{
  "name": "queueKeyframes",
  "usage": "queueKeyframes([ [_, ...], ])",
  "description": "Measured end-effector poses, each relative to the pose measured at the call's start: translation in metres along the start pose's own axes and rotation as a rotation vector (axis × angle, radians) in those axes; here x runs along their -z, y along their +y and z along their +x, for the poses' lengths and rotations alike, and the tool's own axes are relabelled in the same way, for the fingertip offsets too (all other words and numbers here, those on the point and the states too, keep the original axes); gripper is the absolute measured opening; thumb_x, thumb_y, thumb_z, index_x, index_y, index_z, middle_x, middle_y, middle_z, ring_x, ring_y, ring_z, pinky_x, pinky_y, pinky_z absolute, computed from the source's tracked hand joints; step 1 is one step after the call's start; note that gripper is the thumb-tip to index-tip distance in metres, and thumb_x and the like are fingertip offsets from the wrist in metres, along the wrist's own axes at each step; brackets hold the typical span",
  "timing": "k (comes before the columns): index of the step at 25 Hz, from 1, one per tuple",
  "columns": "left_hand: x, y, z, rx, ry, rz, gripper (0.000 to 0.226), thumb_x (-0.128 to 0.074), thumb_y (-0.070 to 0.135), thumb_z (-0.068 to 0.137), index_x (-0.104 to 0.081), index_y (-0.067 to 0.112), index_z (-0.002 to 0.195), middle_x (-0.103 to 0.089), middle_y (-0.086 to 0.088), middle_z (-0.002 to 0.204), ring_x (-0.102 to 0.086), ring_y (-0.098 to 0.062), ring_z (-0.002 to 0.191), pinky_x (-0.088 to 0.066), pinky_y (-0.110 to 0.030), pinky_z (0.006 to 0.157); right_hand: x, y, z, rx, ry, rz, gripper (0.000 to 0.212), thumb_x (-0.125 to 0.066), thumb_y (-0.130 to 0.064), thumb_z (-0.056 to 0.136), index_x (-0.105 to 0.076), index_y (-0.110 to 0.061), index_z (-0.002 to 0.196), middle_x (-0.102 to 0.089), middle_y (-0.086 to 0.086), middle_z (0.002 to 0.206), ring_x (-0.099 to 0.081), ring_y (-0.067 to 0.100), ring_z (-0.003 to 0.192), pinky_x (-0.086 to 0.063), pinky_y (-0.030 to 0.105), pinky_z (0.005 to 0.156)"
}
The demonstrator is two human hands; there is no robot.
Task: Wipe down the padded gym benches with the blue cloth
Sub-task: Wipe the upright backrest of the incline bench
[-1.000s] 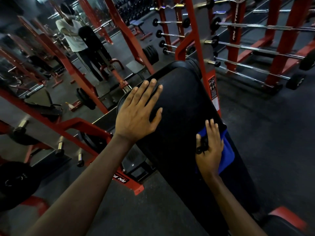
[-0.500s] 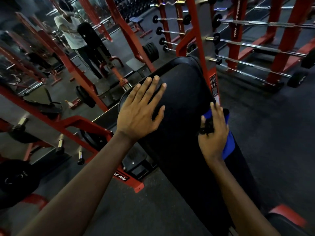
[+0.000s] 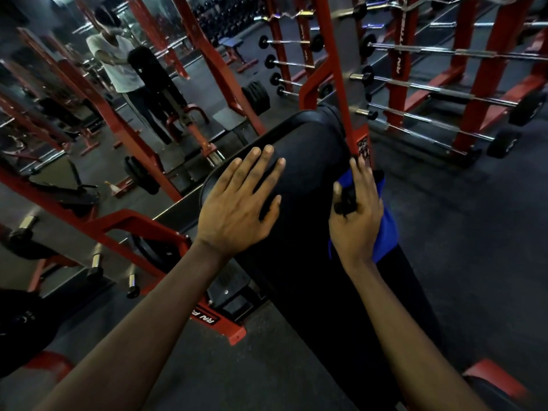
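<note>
A black padded bench back (image 3: 308, 161) slopes up through the middle of the view. My left hand (image 3: 240, 206) lies flat on its left side, fingers straight and spread. My right hand (image 3: 357, 215) presses the blue cloth (image 3: 387, 229) against the pad's right edge, fingers straight and pointing up the pad. A small black object sits between its thumb and forefinger. Most of the cloth is hidden under the hand.
A red rack upright (image 3: 341, 84) stands right behind the pad's top right edge. Barbells (image 3: 430, 87) on red racks fill the right background. A red base foot (image 3: 219, 321) lies by the floor on the left. A mirror shows a person (image 3: 118, 63) at a bench.
My right hand has slid the blue cloth up the pad's right edge toward the top. My left hand has stayed flat on the pad.
</note>
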State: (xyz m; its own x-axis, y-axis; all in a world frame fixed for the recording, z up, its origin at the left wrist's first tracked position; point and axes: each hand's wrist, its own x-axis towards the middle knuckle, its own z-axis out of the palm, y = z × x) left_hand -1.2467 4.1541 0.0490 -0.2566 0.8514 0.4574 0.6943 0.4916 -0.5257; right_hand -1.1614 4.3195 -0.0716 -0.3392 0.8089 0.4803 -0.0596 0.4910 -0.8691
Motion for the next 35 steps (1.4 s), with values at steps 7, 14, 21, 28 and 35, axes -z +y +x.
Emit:
queueKeyframes([
  [7, 0.011, 0.019, 0.021, -0.01, -0.021, -0.159, 0.057, -0.047, 0.033, 0.1, -0.043, 0.009, 0.151, -0.032, -0.015, 0.161, -0.026, -0.027, 0.151, -0.024, -0.043, 0.123, 0.013, 0.019, -0.028, -0.057, 0.006, 0.007, 0.047, -0.058, -0.026, 0.099, -0.052, -0.02, 0.145, -0.046, -0.002, 0.155, -0.036, 0.015, 0.147, -0.033, 0.064, 0.111],
  [14, -0.011, 0.047, 0.068, -0.136, -0.165, -0.015, 0.062, -0.038, 0.032, 0.103, -0.025, 0.002, 0.157, -0.021, -0.016, 0.165, -0.016, -0.026, 0.154, -0.01, -0.039, 0.126, 0.006, 0.002, 0.013, 0.045, -0.15, 0.025, 0.069, -0.065, -0.009, 0.087, -0.044, -0.022, 0.151, -0.037, -0.009, 0.16, -0.025, 0.009, 0.151, -0.025, 0.053, 0.12],
  [21, -0.014, 0.053, 0.068, -0.177, -0.193, 0.11, 0.065, -0.027, 0.044, 0.107, -0.012, 0.01, 0.161, -0.007, -0.013, 0.168, -0.004, -0.025, 0.156, -0.007, -0.041, 0.127, 0.019, 0.046, -0.022, -0.148, -0.027, 0.032, 0.048, -0.065, -0.027, 0.098, -0.054, -0.021, 0.144, -0.049, -0.01, 0.152, -0.035, 0.008, 0.146, -0.033, 0.058, 0.113],
  [28, -0.014, 0.053, 0.068, -0.191, -0.21, 0.133, 0.065, -0.027, 0.044, 0.106, -0.013, 0.012, 0.161, -0.008, -0.013, 0.168, -0.006, -0.024, 0.156, -0.011, -0.042, 0.126, 0.007, 0.01, 0.037, -0.063, -0.153, 0.045, 0.053, -0.064, -0.024, 0.096, -0.049, -0.029, 0.147, -0.047, -0.016, 0.151, -0.033, 0.0, 0.145, -0.021, 0.034, 0.118],
  [35, -0.012, 0.057, 0.07, -0.15, -0.217, 0.139, 0.069, -0.032, 0.046, 0.106, -0.015, 0.008, 0.16, -0.01, -0.012, 0.168, -0.006, -0.022, 0.156, -0.01, -0.041, 0.127, 0.026, 0.052, 0.002, -0.142, -0.124, 0.117, 0.049, -0.066, -0.026, 0.096, -0.053, -0.026, 0.144, -0.051, -0.012, 0.149, -0.038, 0.006, 0.144, -0.033, 0.054, 0.113],
])
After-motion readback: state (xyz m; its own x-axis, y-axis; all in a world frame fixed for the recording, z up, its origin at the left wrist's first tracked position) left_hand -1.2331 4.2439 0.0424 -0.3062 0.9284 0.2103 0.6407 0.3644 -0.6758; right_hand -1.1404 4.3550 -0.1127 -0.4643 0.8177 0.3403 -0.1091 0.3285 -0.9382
